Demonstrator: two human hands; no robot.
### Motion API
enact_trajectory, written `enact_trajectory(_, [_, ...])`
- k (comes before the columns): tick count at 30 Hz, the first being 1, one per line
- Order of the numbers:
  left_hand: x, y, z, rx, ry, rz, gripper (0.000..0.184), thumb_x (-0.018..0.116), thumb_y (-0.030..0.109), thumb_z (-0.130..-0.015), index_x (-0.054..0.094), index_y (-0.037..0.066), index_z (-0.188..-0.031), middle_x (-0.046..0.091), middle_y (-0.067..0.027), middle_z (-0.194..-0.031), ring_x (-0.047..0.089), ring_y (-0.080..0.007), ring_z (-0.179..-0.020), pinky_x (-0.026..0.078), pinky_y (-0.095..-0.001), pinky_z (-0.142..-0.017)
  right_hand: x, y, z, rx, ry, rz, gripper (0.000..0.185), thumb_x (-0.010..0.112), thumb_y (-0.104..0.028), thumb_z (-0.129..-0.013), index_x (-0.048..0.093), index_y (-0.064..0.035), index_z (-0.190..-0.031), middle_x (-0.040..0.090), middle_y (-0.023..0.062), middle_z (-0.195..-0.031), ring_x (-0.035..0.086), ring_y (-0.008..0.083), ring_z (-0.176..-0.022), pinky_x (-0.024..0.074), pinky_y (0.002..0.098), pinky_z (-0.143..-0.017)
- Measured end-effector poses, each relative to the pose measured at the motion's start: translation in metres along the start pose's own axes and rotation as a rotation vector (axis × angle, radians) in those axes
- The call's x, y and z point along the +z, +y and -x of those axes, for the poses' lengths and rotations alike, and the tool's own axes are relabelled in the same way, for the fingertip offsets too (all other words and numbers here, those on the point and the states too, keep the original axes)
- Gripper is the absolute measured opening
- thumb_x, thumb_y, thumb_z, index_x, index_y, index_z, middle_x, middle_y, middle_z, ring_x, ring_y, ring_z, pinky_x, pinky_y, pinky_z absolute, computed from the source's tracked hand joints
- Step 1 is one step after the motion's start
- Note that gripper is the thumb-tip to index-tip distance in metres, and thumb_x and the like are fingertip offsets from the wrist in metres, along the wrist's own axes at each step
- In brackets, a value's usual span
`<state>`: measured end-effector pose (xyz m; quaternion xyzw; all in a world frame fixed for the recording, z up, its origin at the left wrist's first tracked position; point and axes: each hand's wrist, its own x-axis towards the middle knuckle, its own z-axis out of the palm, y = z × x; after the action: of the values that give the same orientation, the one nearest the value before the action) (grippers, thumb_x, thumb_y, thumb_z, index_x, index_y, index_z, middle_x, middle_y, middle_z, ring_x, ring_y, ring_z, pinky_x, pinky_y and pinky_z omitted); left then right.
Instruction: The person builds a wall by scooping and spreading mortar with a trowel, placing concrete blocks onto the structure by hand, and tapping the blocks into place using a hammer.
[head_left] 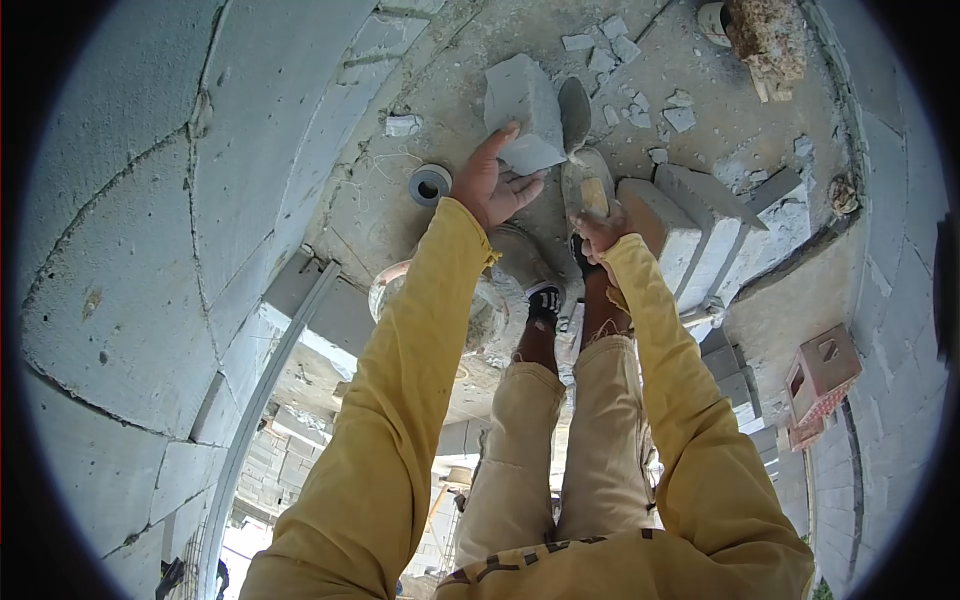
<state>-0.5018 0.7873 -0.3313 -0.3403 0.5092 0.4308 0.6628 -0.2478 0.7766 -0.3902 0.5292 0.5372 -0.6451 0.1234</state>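
A pale grey block, apparently lightweight concrete, stands ahead of me at a slant. My left hand is at its near left edge, palm turned up and fingers apart; the thumb overlaps the block's side, and whether it presses there I cannot tell. My right hand is closed around the wooden handle of a trowel. The trowel's metal blade points away from me, just right of the block. Below the trowel is my shoe, partly hidden by the right hand.
Cut blocks stand in a row on the right. A roll of tape lies left of my left hand, with a bucket nearer me. Broken pieces litter the floor ahead. A block wall rises on the left; a pink crate is at right.
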Motion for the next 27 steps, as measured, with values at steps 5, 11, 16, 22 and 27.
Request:
enact_trajectory(5, [0.017, 0.003, -0.023, -0.093, -0.085, -0.047, 0.056, 0.070, 0.047, -0.077, 0.051, 0.017, -0.120, 0.056, -0.0057, -0.111, 0.054, -0.0263, -0.099, 0.046, -0.0400, -0.080, -0.023, -0.061, 0.023, 0.528, 0.188, -0.576, 0.040, 0.074, -0.028, -0.075, 0.049, -0.0040, -0.096, 0.055, 0.0065, -0.068, 0.053, 0.0157, -0.045, 0.0407, 0.0310, -0.035])
enact_trajectory(11, [0.021, -0.009, 0.025, -0.029, -0.081, -0.200, 0.052, 0.070, 0.043, -0.077, 0.055, 0.017, -0.119, 0.057, -0.0028, -0.116, 0.055, -0.0227, -0.101, 0.041, -0.0376, -0.086, -0.037, -0.072, 0.079, 0.464, 0.095, -0.989, 0.050, 0.078, -0.037, -0.077, 0.053, -0.0072, -0.108, 0.061, 0.0058, -0.094, 0.061, 0.0197, -0.079, 0.0507, 0.0372, -0.063])
enact_trajectory(16, [0.047, -0.048, 0.191, 0.420, -0.330, -0.398, 0.067, 0.073, 0.028, -0.078, 0.041, 0.009, -0.133, 0.055, -0.0055, -0.122, 0.053, -0.0190, -0.112, 0.041, -0.0374, -0.095, -0.050, -0.156, 0.188, 0.237, 0.021, -1.267, 0.061, 0.076, -0.038, -0.079, 0.051, -0.0057, -0.124, 0.049, 0.0086, -0.134, 0.041, 0.0257, -0.129, 0.0418, 0.0480, -0.098])
enact_trajectory(22, [0.092, -0.080, 0.427, 0.684, -0.499, -0.883, 0.116, 0.087, 0.024, -0.062, 0.007, -0.001, -0.143, 0.030, -0.0150, -0.142, 0.027, -0.0254, -0.136, 0.025, -0.0405, -0.112, -0.093, -0.240, 0.372, -0.159, -0.055, -0.980, 0.053, 0.081, -0.011, -0.070, 0.051, -0.0084, -0.113, 0.058, 0.0029, -0.101, 0.057, 0.0159, -0.092, 0.0477, 0.0312, -0.081])
enact_trajectory(27, [0.183, -0.017, 0.574, 0.726, -0.857, -0.667, 0.120, 0.083, 0.037, -0.067, 0.000, 0.002, -0.147, 0.024, -0.0186, -0.148, 0.027, -0.0274, -0.137, 0.025, -0.0396, -0.111, -0.142, -0.325, 0.476, -0.391, 0.024, -0.796, 0.067, 0.084, -0.007, -0.065, 0.050, -0.0021, -0.122, 0.059, 0.0072, -0.108, 0.058, 0.0198, -0.098, 0.0487, 0.0338, -0.085])
